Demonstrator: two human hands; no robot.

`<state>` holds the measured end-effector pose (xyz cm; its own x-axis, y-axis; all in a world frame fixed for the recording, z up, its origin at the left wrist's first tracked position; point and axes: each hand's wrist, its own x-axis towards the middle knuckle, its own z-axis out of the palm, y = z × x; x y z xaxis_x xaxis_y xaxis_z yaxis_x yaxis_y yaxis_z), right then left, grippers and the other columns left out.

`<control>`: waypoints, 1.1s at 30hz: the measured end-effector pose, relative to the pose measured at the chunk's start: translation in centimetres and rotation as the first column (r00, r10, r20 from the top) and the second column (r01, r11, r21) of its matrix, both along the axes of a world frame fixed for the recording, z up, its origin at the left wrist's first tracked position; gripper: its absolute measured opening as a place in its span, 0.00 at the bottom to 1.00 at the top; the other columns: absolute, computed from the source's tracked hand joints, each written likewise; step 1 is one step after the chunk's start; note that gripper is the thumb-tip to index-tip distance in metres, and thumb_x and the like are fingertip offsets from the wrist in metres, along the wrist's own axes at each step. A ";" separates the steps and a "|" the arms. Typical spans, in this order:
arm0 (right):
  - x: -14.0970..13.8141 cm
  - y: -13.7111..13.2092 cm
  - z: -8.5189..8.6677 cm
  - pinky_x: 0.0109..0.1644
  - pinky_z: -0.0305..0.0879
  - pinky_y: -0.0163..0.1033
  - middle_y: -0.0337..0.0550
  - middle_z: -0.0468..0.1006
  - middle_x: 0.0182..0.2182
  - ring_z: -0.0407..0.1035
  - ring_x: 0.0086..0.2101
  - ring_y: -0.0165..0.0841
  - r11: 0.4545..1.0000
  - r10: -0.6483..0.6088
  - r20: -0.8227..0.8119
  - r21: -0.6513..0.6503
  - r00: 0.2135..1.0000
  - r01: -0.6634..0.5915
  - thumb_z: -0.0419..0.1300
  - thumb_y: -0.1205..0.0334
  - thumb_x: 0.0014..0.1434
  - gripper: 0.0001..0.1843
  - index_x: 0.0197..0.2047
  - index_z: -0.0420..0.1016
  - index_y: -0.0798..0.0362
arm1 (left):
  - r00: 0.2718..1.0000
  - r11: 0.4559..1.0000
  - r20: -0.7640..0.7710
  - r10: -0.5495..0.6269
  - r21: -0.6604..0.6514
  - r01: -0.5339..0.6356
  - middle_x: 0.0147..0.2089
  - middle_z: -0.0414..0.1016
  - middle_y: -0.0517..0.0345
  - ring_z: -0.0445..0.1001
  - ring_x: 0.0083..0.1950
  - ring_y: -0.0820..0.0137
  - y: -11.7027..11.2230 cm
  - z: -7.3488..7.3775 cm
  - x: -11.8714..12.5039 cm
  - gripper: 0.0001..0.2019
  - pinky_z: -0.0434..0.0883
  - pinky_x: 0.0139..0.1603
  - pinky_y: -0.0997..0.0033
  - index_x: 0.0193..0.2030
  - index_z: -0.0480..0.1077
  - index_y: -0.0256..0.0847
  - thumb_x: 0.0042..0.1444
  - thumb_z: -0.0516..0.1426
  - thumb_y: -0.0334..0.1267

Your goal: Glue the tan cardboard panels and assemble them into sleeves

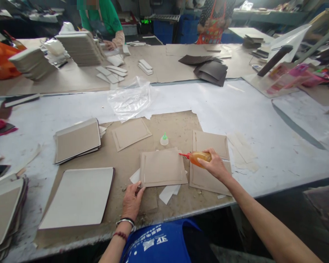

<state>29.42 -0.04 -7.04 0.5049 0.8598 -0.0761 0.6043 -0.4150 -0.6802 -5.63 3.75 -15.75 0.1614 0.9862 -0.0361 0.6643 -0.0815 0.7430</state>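
The glue bottle (199,157), filled with amber liquid, lies nearly level in the right hand (215,165), whose fingers are wrapped tight round its body; its red nozzle points left and sits over the right edge of a brown cardboard panel (162,168). That panel lies flat on the desk (263,146) in front of the person, resting on a few white paper strips (168,193) that stick out beneath its lower edge. The left hand (132,201) rests palm down on the desk, fingers spread loose and gripping nothing, their tips at the panel's lower left corner; bracelets circle the wrist.

Just behind the panel stands a small white cap with a green tip (164,139). Two more brown panels (210,160) lie under and beyond the right hand, and another (131,133) lies tilted farther back on the left. A stack of grey boards (76,140) sits to the left, with a large pale sheet (78,197) nearer the desk edge. A crumpled clear plastic bag (130,98) lies farther back. Across the desk, two other people stand by piles of boards (80,47) and dark sheets (210,67).
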 end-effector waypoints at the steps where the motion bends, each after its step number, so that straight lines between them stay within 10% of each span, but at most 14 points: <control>1: -0.1 -0.1 0.1 0.36 0.62 0.41 0.42 0.69 0.31 0.66 0.32 0.36 1.000 0.005 0.000 -0.001 1.000 -0.005 0.59 0.51 0.45 0.17 0.36 0.62 0.51 | 1.000 1.000 0.002 -0.001 -0.003 0.001 0.35 0.68 0.55 0.69 0.32 0.68 0.0 0.0 0.0 0.18 0.70 0.41 0.59 0.41 0.70 0.41 0.50 0.53 0.51; 9: -1.7 -3.1 1.3 0.29 0.65 0.40 0.42 0.72 0.30 0.68 0.30 0.37 0.990 -0.111 -0.173 -0.101 0.979 0.094 0.62 0.48 0.42 0.22 0.37 0.64 0.52 | 0.999 0.999 0.023 -0.034 -0.025 0.035 0.37 0.67 0.54 0.69 0.39 0.64 0.1 -0.1 0.2 0.12 0.69 0.46 0.57 0.42 0.69 0.41 0.50 0.53 0.39; 13: -4.8 -4.8 1.1 0.25 0.69 0.43 0.43 0.75 0.32 0.71 0.29 0.40 0.938 -0.324 -0.604 -0.105 0.728 0.330 0.64 0.48 0.43 0.23 0.39 0.62 0.50 | 1.000 1.000 -0.003 -0.010 0.025 0.010 0.42 0.65 0.50 0.67 0.45 0.62 -0.1 -0.2 0.4 0.15 0.66 0.50 0.55 0.47 0.67 0.40 0.51 0.52 0.36; 18: -9.1 -4.3 -0.7 0.34 0.71 0.45 0.42 0.76 0.33 0.72 0.34 0.40 0.853 -0.280 -0.817 0.030 0.504 0.521 0.60 0.50 0.46 0.17 0.36 0.65 0.51 | 0.997 0.995 -0.043 -0.070 0.066 0.073 0.42 0.64 0.47 0.65 0.47 0.61 0.0 -0.8 0.4 0.18 0.65 0.52 0.55 0.50 0.66 0.36 0.52 0.49 0.31; 26: -10.8 -2.5 -3.0 0.36 0.70 0.42 0.37 0.74 0.31 0.71 0.34 0.36 0.743 -0.336 -0.788 0.115 0.516 0.660 0.59 0.50 0.47 0.16 0.34 0.61 0.49 | 0.968 0.976 -0.138 -0.211 0.032 0.217 0.42 0.65 0.42 0.64 0.46 0.60 0.3 -0.6 0.0 0.21 0.65 0.50 0.56 0.54 0.63 0.30 0.53 0.46 0.29; 33: -10.5 -2.0 -4.1 0.32 0.69 0.37 0.35 0.73 0.29 0.70 0.29 0.32 0.753 -0.276 -0.854 0.094 0.442 0.651 0.63 0.53 0.45 0.17 0.35 0.63 0.50 | 0.949 0.977 -0.238 -0.207 -0.005 0.212 0.46 0.66 0.41 0.64 0.45 0.61 -0.1 -0.2 0.5 0.23 0.64 0.49 0.58 0.56 0.61 0.31 0.52 0.44 0.25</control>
<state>18.91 -2.05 -11.13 0.7362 0.5535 -0.3893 -0.4230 -0.0727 -0.9032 -5.17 3.68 -15.90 0.3539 0.9320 -0.0784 0.7865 -0.2511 0.5642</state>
